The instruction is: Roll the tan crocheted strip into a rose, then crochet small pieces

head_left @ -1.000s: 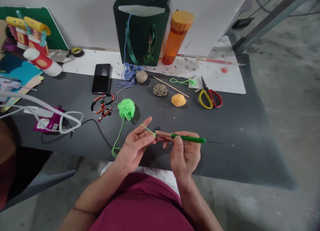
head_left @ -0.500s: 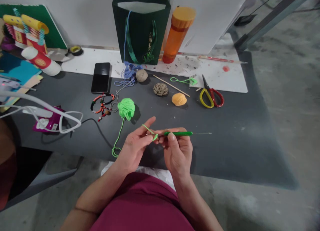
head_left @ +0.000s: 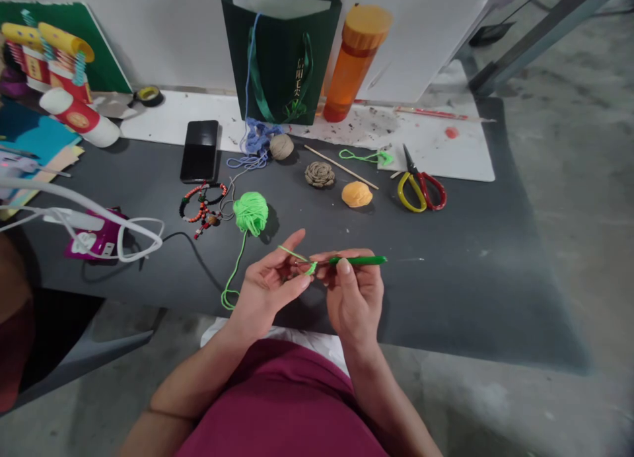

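My right hand [head_left: 354, 297] is closed round a green crochet hook [head_left: 357, 261] that points left toward my left hand [head_left: 270, 286]. The left hand pinches a strand of bright green yarn [head_left: 296, 253] between thumb and fingers, with the index finger raised and the strand stretched over it. A small green loop sits at the hook's tip between the two hands. The strand runs down and back up to a green yarn ball [head_left: 250, 213] on the dark table [head_left: 470, 259], just beyond my left hand.
Beyond the hands lie a bead bracelet [head_left: 203, 205], a black phone [head_left: 200, 151], blue yarn [head_left: 255, 143], a brown rosette [head_left: 319, 174], an orange ball [head_left: 356, 195], scissors [head_left: 421, 186], a green bag [head_left: 280, 51] and an orange bottle [head_left: 353, 61]. White cables [head_left: 99, 222] lie at left.
My right hand has drawn the hook leftward, closer to my left hand, so less of it sticks out to the right. The left hand has stayed nearly in place.
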A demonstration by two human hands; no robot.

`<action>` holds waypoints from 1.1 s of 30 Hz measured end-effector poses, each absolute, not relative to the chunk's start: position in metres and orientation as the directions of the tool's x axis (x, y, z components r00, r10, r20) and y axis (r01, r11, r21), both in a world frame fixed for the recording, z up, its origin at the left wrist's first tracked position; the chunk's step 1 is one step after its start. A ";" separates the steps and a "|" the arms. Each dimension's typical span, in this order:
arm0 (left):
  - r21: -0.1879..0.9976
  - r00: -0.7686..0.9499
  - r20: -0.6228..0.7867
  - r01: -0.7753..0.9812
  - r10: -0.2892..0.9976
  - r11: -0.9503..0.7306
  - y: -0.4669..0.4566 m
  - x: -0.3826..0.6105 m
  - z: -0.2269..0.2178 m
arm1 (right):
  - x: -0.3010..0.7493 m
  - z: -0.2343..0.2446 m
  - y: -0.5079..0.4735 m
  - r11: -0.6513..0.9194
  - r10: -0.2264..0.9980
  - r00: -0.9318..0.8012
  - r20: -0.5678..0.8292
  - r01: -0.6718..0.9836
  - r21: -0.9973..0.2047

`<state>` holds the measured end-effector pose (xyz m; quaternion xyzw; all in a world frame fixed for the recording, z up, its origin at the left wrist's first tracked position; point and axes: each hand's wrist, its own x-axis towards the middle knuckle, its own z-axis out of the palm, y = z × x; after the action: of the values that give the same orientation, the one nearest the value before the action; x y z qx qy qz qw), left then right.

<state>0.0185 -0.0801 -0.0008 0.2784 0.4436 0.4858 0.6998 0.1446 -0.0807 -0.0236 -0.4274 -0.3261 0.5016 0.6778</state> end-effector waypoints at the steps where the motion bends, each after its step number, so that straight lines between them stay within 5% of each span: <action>1: 0.831 0.121 -0.346 -0.420 0.930 0.364 -0.080 0.019 -0.001 | 0.144 -0.023 -0.080 0.131 0.958 0.287 0.005 -0.421 -0.897; 12: 0.867 0.103 -0.316 -0.372 0.943 0.331 -0.081 0.018 0.001 | 0.145 -0.024 -0.078 0.066 0.961 0.265 -0.085 -0.517 -0.854; 33: 0.867 0.117 -0.290 -0.389 0.950 0.313 -0.082 0.020 -0.003 | 0.145 -0.023 -0.079 0.084 0.974 0.226 -0.029 -0.477 -0.875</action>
<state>0.0197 -0.0822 -0.0034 0.3156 0.4444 0.4939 0.6775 0.1453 -0.0791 -0.0227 -0.4056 -0.3062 0.5417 0.6695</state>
